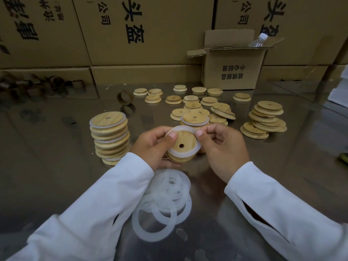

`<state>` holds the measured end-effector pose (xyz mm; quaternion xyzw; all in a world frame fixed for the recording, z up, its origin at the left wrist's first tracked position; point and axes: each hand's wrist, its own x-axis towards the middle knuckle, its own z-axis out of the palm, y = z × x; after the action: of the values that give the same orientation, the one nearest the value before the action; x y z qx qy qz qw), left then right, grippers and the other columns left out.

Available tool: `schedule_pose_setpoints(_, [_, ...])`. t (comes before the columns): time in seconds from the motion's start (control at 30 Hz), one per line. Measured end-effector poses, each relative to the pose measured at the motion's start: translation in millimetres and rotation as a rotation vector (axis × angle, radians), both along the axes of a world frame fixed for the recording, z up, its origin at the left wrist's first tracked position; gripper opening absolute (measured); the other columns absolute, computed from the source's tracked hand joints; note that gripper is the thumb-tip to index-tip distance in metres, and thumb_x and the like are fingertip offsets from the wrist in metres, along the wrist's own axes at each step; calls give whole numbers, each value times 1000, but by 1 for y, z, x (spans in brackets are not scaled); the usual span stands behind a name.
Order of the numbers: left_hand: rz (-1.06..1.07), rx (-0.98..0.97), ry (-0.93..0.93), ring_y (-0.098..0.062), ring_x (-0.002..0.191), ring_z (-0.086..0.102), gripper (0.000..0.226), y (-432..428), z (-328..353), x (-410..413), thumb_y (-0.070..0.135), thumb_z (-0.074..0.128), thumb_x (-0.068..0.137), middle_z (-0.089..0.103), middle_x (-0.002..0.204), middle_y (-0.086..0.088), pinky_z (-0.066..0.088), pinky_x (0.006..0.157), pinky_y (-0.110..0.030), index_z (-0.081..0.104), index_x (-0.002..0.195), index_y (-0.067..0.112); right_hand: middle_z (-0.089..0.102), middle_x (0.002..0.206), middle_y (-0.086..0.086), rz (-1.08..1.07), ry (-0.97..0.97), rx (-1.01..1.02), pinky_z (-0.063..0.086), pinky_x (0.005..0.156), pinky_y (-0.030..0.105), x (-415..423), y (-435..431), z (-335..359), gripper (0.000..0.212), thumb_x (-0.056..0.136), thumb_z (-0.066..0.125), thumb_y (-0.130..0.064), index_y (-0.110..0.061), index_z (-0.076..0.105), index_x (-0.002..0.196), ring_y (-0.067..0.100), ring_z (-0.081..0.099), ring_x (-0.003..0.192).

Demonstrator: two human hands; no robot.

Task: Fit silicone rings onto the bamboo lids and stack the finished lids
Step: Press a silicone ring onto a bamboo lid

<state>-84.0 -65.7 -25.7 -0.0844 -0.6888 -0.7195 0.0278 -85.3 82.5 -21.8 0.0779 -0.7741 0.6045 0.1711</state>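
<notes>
We are holding the round bamboo lid with a small hole (183, 138) between both hands, our left hand (150, 146) gripping its left edge, our right hand (222, 149) pinching the translucent white silicone ring (188, 152) at its far right rim, just right of the tall stack of ringed lids (110, 136).

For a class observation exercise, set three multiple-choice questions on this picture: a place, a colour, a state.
1. Where is the stack of ringed bamboo lids? A. in a box B. left of the left hand C. on the loose rings
2. The loose silicone rings are: A. black B. red C. translucent white
3. The right hand is: A. pinching a ring on the held lid B. flat on the table C. gripping a bottle
Answers: B, it stands beside that hand; C, pale and see-through against the table; A, thumb and forefinger grip the ring's edge.
</notes>
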Motion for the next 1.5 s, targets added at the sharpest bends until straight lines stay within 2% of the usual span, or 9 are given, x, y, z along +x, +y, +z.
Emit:
schedule_pose_setpoints(0.33, [79, -43, 114, -12, 65, 68, 18, 2, -2, 1, 14, 48, 93, 70, 67, 7, 54, 49, -23, 64, 88, 21, 64, 76, 0, 3, -34, 12, 52, 77, 31, -1, -1, 0, 14, 88, 59, -16, -22, 61, 76, 20, 62, 79])
schedule_pose_setpoints(0.53, [137, -92, 169, -14, 65, 68, 17, 1, -2, 0, 14, 50, 92, 70, 67, 7, 56, 50, -27, 65, 88, 22, 63, 77, -3, -19, -8, 34, 53, 77, 32, 1, -3, -1, 17, 89, 58, -17, -27, 58, 75, 17, 61, 80])
schedule_pose_setpoints(0.93, [184, -82, 199, -8, 58, 66, 19, 2, -1, -1, 12, 48, 92, 68, 61, 11, 55, 47, -26, 63, 84, 22, 66, 81, 3, 4, -41, 3, 54, 80, 34, 2, -7, -1, 14, 90, 56, -18, -22, 59, 77, 21, 63, 82])
schedule_pose_setpoints(1.03, [220, -80, 192, -13, 61, 66, 20, 1, -2, -2, 13, 49, 92, 69, 63, 7, 56, 48, -30, 64, 83, 23, 64, 79, 0, 9, -24, 24, 53, 75, 28, 4, -9, -2, 12, 90, 54, -18, -20, 59, 79, 16, 62, 79])
schedule_pose_setpoints(1.13, [244, -140, 235, -24, 77, 66, 19, -2, -4, -4, 15, 50, 91, 69, 79, -3, 58, 59, -39, 63, 84, 28, 60, 73, -10, 0, 31, 77, 45, 63, 11, 6, -12, -4, 14, 90, 54, -19, -24, 56, 78, 1, 56, 70])
schedule_pose_setpoints(1.17, [243, -154, 248, -25, 80, 66, 18, -3, -4, -4, 16, 51, 91, 68, 82, -4, 58, 62, -40, 63, 85, 29, 59, 72, -11, -4, 41, 85, 44, 62, 10, 6, -13, -4, 14, 90, 54, -19, -25, 56, 77, -1, 55, 70])
schedule_pose_setpoints(1.23, [230, -137, 246, -21, 78, 67, 17, -4, -3, -3, 16, 51, 90, 69, 79, 0, 58, 60, -37, 63, 85, 28, 60, 73, -10, -2, 36, 67, 47, 67, 13, 6, -12, -4, 14, 90, 56, -18, -25, 56, 77, 3, 57, 71])
schedule_pose_setpoints(1.33, [186, -82, 220, -9, 69, 67, 17, -3, -1, -2, 14, 51, 90, 71, 70, 8, 56, 54, -26, 64, 87, 24, 65, 76, -2, 20, -3, -43, 54, 77, 30, 6, -10, -1, 15, 87, 60, -15, -23, 60, 74, 17, 62, 78])
schedule_pose_setpoints(1.5, [155, 1, 169, -10, 73, 68, 13, -1, 0, -2, 19, 54, 87, 72, 74, 7, 56, 55, -28, 66, 88, 23, 67, 76, -1, 8, -11, -114, 56, 75, 31, 8, -9, 1, 6, 83, 65, -19, -24, 62, 82, 17, 64, 77])
